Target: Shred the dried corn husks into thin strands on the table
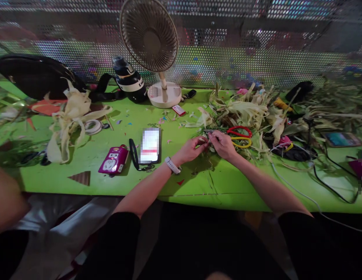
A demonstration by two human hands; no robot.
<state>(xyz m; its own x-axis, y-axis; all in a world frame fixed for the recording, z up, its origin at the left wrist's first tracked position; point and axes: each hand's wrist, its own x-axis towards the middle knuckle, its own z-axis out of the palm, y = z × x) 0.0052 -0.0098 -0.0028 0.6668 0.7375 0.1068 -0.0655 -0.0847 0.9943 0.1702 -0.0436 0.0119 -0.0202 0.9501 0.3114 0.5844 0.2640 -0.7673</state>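
Observation:
My left hand [194, 148], with a pale watch band at the wrist, is closed in a pinch over the table's middle. Its fingertips meet those of my right hand [223, 144], which is also closed, its thumb and forefinger pressed together. Something small and pale, with thin green strands, shows between the hands; its kind cannot be made out. A thin dark tip sticks out by the right fingers. Scissors with one red and one yellow handle [248, 135] lie right beside my right hand, their blades hidden. Behind the hands spreads a heap of dry corn husks [242, 111].
On the green table [181, 198] stand a fan [165, 97] and a black bottle [131, 83]. A lit phone [150, 146] and a purple power adapter [113, 160] lie left of my hands. More husks [76, 105] lie further left. A cable [297, 192] crosses the right side. Another person's arm [7, 198] is at left.

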